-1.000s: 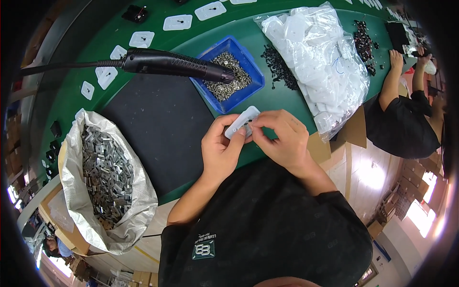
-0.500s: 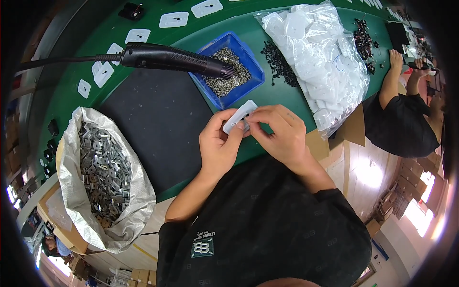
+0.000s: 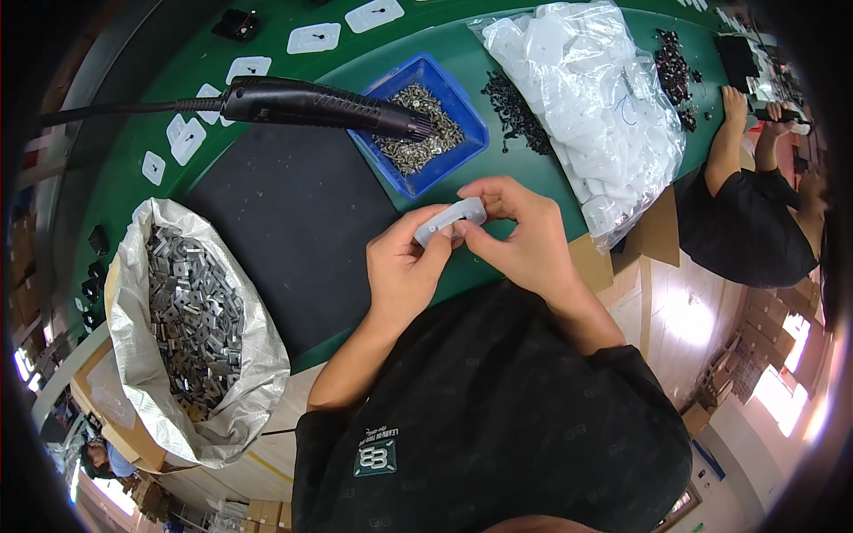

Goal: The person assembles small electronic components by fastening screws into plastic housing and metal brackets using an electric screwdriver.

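Note:
A small white plastic plate (image 3: 451, 218) with rounded corners is held between my two hands, above the near edge of the green bench. My left hand (image 3: 404, 262) pinches its left end, thumb on top. My right hand (image 3: 526, 233) grips the other end, with the thumb pressed on the face and the fingers behind it. A small black part shows by the right thumb, mostly hidden. Just beyond my hands stands a blue bin (image 3: 475, 147) of silver screws (image 3: 410, 153). Above the bin hangs the tip of a black electric screwdriver (image 3: 324, 108).
On the left stands a white woven sack (image 3: 258, 377) of metal clips. A black mat (image 3: 293, 231) lies on the bench. Small black parts (image 3: 517, 114) lie beside a clear bag of white plates (image 3: 595, 107). Finished-looking plates (image 3: 313, 37) line the far belt. A co-worker (image 3: 742, 213) sits at right.
My right hand has shifted from pinching the black part to gripping the plate's right end. The plate has tilted, and several plates on the far belt sit slightly farther left.

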`<act>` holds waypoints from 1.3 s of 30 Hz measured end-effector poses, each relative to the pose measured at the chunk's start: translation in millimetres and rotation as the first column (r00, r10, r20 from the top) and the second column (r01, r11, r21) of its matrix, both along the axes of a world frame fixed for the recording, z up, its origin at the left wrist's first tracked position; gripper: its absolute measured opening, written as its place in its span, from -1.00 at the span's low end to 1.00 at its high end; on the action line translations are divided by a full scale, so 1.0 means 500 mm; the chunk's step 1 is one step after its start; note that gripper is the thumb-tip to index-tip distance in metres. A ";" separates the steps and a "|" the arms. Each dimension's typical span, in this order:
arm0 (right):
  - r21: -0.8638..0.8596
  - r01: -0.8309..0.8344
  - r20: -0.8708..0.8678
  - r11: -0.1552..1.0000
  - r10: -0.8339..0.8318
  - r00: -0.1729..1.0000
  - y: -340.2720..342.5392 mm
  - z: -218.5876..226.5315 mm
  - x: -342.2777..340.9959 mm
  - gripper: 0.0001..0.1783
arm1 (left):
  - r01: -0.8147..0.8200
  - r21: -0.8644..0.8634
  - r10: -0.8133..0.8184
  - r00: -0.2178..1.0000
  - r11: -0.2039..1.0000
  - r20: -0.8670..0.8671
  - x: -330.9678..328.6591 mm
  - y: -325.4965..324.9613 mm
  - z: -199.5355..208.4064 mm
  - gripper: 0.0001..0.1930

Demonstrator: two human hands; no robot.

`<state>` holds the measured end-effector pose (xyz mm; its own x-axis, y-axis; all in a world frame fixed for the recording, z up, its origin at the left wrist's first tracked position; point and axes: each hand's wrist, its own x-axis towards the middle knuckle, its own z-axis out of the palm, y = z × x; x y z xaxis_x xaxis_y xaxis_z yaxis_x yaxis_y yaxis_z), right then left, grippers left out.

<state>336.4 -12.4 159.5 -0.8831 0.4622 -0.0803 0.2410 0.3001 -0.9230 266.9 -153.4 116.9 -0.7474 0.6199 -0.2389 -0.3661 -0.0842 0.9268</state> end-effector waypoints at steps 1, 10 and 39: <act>-0.017 0.006 0.010 1.000 -0.006 1.000 0.000 -0.002 0.001 -0.65 | 0.000 0.000 0.000 1.000 1.000 0.001 0.003 0.000 -0.004 -0.81; 0.049 0.010 0.032 0.999 -0.011 0.999 -0.003 -0.015 -0.003 -0.70 | -0.042 -0.131 0.027 0.993 0.991 -0.118 0.002 -0.003 -0.015 -0.80; 0.169 -0.049 -0.087 0.984 0.064 0.994 0.221 0.016 -0.405 -0.72 | -0.640 0.047 0.580 0.660 0.767 -0.477 -0.343 -0.091 0.016 -0.70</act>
